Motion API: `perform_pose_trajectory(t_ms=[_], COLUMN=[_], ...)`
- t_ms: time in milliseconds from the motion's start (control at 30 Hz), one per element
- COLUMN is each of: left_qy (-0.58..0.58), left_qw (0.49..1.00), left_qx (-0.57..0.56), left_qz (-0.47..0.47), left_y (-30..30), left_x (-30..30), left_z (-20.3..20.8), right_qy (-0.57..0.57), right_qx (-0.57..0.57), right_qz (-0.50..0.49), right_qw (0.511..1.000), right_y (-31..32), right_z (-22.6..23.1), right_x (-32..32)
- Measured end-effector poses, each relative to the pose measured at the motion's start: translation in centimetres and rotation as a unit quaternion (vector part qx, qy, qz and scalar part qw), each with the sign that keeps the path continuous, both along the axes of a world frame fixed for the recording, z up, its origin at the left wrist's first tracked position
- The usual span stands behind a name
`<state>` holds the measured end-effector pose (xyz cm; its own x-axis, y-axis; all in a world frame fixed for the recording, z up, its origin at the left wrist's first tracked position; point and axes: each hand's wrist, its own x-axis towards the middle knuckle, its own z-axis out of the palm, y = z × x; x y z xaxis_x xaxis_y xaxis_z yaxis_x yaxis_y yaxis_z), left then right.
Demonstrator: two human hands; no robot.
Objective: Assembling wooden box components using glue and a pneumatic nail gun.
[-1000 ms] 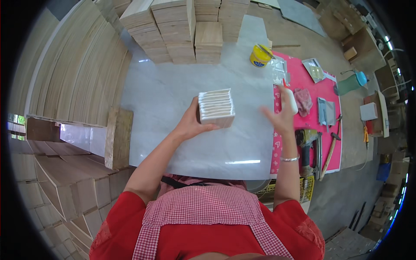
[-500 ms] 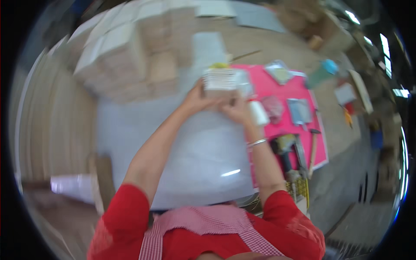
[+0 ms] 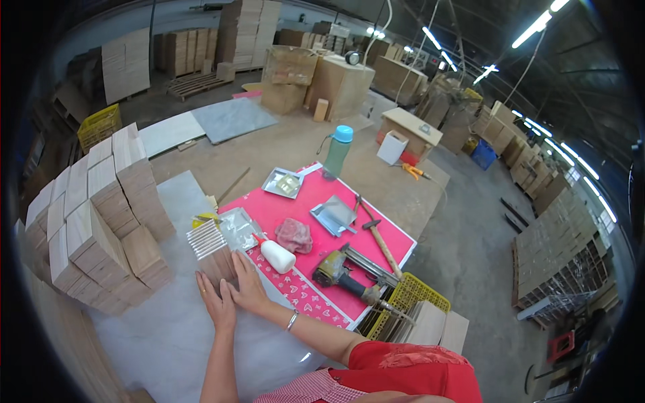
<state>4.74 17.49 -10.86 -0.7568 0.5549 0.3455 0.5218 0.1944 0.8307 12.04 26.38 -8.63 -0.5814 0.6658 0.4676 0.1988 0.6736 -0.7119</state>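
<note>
Wooden slat bundle (image 3: pixel 216 258) at two bare hands

Nearest are a pink-and-white checked apron (image 3: pixel 310 388) and a red sleeve with a lace-patterned panel (image 3: pixel 416 354). The left hand (image 3: pixel 218 303) lies against the near side of the bundle, a compact block of thin, pale slats with a white, ridged top. The right hand (image 3: pixel 250 287), below a silver-coloured bracelet (image 3: pixel 292 320), meets its right side. The hands are close together, their fingers extended along the wood; whether they clamp the bundle or only press it cannot be told.

The bundle is over a glossy grey marbled worktop (image 3: pixel 144 342), between tall stacks of pale wooden blocks (image 3: pixel 101 232) and a white squeeze bottle with a red tip (image 3: pixel 277 256). Past the bottle, on a bright pink sheet (image 3: pixel 269 203), lie a crumpled dusky-pink rag (image 3: pixel 294 235), a yellow-green and black power tool (image 3: pixel 330 269) and a wooden-handled hammer (image 3: pixel 385 252).

Farther away stands a translucent green bottle with a blue lid (image 3: pixel 335 156); beyond it are brown cardboard boxes (image 3: pixel 289 66).
</note>
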Motion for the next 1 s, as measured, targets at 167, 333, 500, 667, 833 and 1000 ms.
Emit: perform_pose_trajectory(t_ms=[167,333,500,667,833,1000], left_qy=[-0.02,-0.1,-0.26,-0.322,-0.342,-0.367], left_qw=[1.0,0.987,0.949,0.921,0.911,0.89], left_qx=[-0.011,0.129,0.15,0.128,0.112,0.124], left_qz=[0.013,-0.016,-0.091,-0.177,-0.201,-0.24], left_y=[0.1,-2.8,-7.4,-10.3,-11.9,-13.2], left_x=[0.6,3.4,5.5,7.8,9.0,9.3], left_z=[0.9,5.4,6.0,7.0,7.8,9.4], right_qy=[-0.002,0.08,0.042,0.027,0.005,0.037], right_qx=[0.01,-0.018,-0.144,-0.2,-0.208,-0.226], right_qz=[-0.005,0.028,0.14,0.206,0.251,0.281], right_qw=[1.0,0.996,0.979,0.957,0.945,0.932], right_y=[-0.5,-2.4,-5.0,-6.4,-6.6,-7.8], right_z=[1.7,3.5,4.5,4.2,5.2,6.5], right_x=[0.2,1.8,5.9,8.8,10.8,11.8])
